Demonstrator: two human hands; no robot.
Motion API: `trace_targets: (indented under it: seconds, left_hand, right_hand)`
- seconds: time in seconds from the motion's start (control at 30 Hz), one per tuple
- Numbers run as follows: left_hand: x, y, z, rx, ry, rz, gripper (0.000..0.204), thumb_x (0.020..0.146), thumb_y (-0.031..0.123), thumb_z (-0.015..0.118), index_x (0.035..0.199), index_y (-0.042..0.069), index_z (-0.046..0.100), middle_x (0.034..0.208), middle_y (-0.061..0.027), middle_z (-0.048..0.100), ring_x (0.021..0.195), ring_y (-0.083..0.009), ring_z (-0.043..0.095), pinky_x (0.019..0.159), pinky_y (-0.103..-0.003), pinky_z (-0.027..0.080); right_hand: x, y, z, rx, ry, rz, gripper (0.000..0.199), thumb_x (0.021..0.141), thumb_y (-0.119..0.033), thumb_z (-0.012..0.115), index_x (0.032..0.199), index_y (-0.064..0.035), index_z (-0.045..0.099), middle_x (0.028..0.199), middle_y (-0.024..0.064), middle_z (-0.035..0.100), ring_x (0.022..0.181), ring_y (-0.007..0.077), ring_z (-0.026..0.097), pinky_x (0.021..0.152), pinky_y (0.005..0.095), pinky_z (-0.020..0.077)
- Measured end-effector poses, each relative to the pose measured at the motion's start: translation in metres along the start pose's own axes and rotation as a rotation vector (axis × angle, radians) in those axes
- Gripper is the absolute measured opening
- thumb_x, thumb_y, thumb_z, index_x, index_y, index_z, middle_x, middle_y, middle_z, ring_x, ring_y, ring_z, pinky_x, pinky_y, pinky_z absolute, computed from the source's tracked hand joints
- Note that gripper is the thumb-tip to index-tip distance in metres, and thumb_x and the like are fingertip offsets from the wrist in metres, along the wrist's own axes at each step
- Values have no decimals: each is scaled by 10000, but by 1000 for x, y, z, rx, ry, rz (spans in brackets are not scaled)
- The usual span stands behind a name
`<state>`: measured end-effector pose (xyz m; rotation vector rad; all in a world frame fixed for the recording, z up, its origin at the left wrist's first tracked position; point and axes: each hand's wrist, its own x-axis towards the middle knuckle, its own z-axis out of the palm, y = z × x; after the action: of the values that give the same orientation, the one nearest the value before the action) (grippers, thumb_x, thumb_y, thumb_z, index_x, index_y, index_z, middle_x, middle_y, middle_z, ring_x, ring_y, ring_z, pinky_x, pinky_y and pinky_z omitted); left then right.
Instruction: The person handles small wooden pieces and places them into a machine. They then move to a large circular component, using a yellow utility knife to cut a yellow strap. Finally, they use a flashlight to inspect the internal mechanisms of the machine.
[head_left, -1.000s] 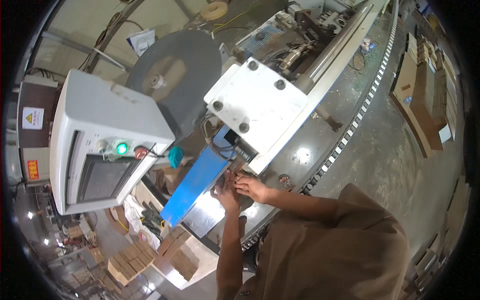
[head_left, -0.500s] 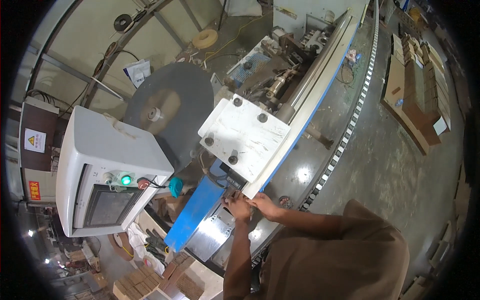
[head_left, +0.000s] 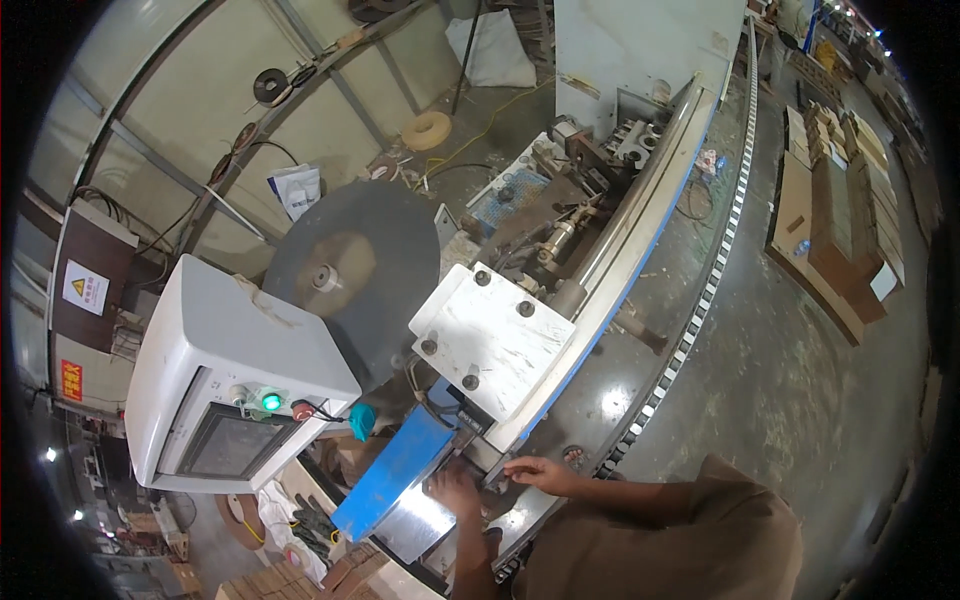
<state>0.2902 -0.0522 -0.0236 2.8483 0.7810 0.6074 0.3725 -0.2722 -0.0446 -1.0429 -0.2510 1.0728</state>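
Though both hands show in the head view, apart from each other, the left hand point(head_left: 457, 490) hides its fingertips over the shiny metal plate point(head_left: 417, 514), beside the blue cover point(head_left: 396, 470); whether it grips anything I cannot tell. Near a blurred edge, the right hand's point(head_left: 542, 474) grip is unclear too. Beyond, a bolted white plate point(head_left: 490, 335) blocks what lies beneath; the lower rim cuts off brown stacks point(head_left: 290, 583).
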Motion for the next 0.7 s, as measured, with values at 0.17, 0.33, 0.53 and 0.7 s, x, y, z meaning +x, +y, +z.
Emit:
trace_targets:
  seconds: [0.17,0.33,0.53,0.7]
  left_hand:
    - [-59,-48,-39,-32,183,-225,124,945,149,685,854,65,689,794,-95,666,761,-320,603,696,-482,427]
    - [-47,-30,-44,-241,128,-446,353,1027,173,585,688,94,523,586,-64,590,586,-289,566,620,-463,412]
    - [-49,-62,-4,3,105,-611,230,981,241,613,798,106,578,768,-83,617,737,-349,602,722,-507,400]
    - [-48,-60,0,90,57,-626,270,1004,283,565,843,75,622,823,-119,643,789,-382,610,741,-522,414]
  right_hand:
    - [-62,-80,-46,-1167,220,18,316,951,-281,724,1227,-127,736,1127,119,747,1070,288,700,947,416,558]
    - [-86,-89,-138,-1375,653,-151,184,886,-240,742,1034,-135,770,1026,99,745,992,306,696,864,426,567]
    - [-66,-116,-116,-1373,772,-221,95,840,-207,756,889,-125,761,984,71,736,1056,279,668,900,420,558]
    - [-62,-115,-119,-1560,873,-262,129,836,-255,765,889,-139,746,1031,51,711,1163,293,606,1021,518,476]
